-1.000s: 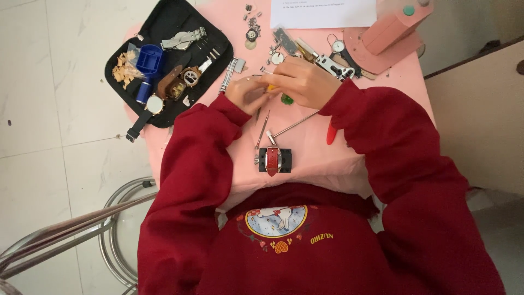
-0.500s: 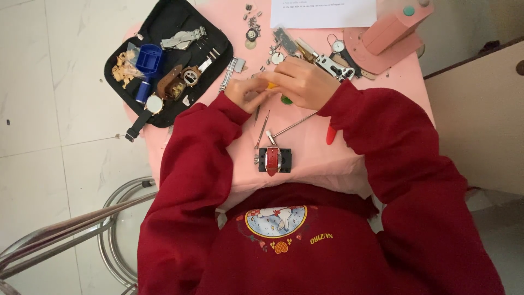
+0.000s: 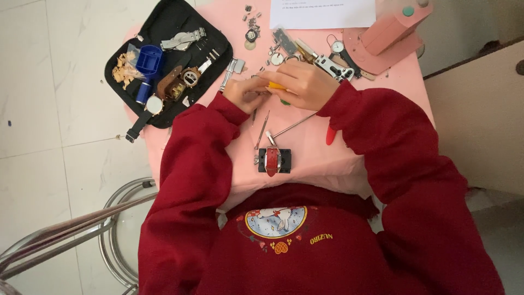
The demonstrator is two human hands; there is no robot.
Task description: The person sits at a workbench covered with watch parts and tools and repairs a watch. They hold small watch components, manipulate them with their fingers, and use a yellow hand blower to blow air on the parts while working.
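At frame centre, both hands meet over the pink surface [image 3: 305,147]: the right hand [image 3: 305,87] grips a yellow-handled tool [image 3: 276,86], the left hand [image 3: 244,95] pinches something small, perhaps a watch part.

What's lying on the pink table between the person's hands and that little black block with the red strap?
In the head view, thin metal hand tools lie on the pink table between the hands and the black block with the red strap.
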